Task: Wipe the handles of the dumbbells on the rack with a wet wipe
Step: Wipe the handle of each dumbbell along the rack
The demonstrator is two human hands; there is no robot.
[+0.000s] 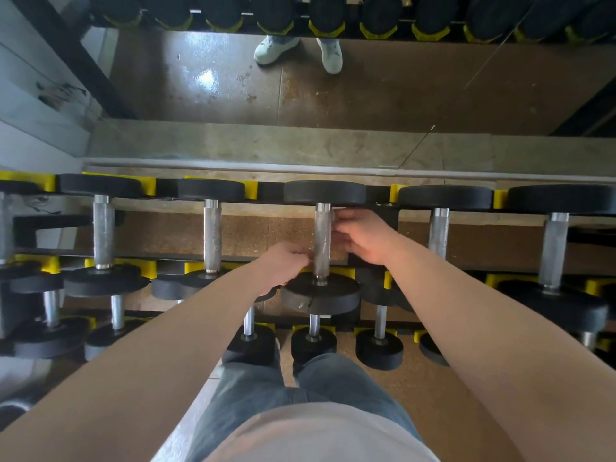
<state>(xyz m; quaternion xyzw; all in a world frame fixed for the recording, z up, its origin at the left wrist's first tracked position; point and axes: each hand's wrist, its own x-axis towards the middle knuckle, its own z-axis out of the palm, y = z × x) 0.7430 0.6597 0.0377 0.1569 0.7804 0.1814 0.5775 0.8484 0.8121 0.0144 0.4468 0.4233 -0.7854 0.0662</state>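
A row of black dumbbells with knurled steel handles lies across the upper tier of the rack, which has yellow cradles. Both my hands are at the handle of the middle dumbbell. My left hand curls against the handle's near end from the left. My right hand reaches the handle's far end from the right, fingers curled toward it. A small pale bit shows at my right fingertips; I cannot tell whether it is the wet wipe.
Neighbouring handles stand at the left and right. Smaller dumbbells fill the lower tier near my legs. Behind the rack a mirror reflects the floor and a pair of shoes.
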